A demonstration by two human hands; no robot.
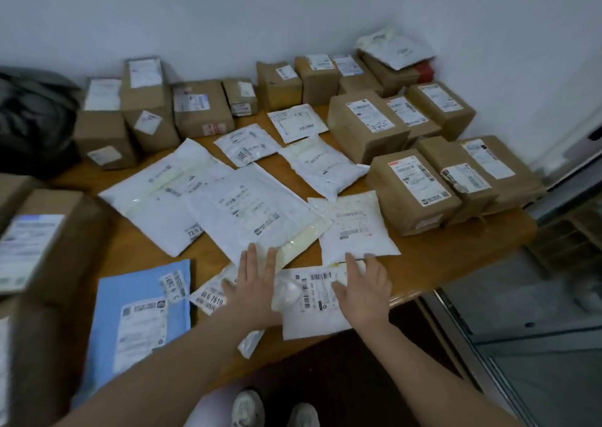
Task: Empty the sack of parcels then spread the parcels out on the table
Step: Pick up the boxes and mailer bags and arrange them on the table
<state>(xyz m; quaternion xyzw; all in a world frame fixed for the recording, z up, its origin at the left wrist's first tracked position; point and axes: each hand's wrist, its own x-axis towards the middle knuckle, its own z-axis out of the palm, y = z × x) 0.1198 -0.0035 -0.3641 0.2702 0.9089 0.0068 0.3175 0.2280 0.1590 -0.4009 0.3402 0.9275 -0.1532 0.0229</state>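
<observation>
Smooth wooden table (pixel 439 260), matt brown cardboard boxes (pixel 413 195), glossy white plastic mailers (pixel 254 211)

Black sack (pixel 29 117): cut by the left edge, blurred, and its mouth can't be made out.
Big box (pixel 49 231): smeared label, runs out of frame on the left.
White mailer (pixel 312 312): partly covered by left hand (pixel 252 283) and right hand (pixel 363 288).
Clear packet (pixel 211 293): mostly under the left hand.
Red box (pixel 425 70): just a sliver behind a white bag (pixel 395 47).
Fine label print: too small to read.
Shoes (pixel 249 407): toes only, cut by the bottom edge.

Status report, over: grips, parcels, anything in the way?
Left grip open, flat on parcels. Right grip open, on white mailer by near table edge. Boxes crowd the back.
</observation>
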